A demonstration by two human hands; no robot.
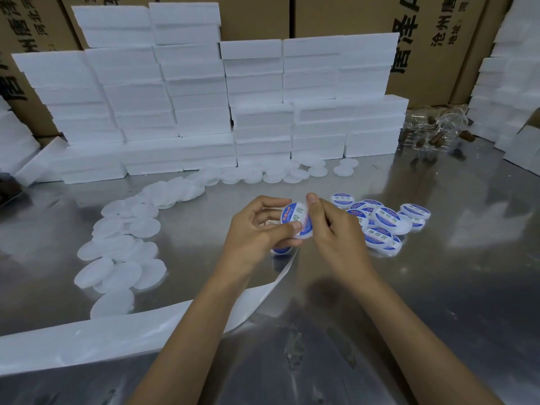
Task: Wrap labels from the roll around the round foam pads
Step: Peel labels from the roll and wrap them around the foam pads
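Head view: the left hand (257,229) has its grip around a round foam pad (295,219). The right hand (336,232) pinches the blue label (306,223) against the pad's rim, above the metal surface (438,273).

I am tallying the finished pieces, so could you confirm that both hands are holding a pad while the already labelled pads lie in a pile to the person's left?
Not quite: the labelled pads lie to the person's right, on the metal table; the plain pads are on the left. The head view shows it. The left hand and right hand do both hold a pad.
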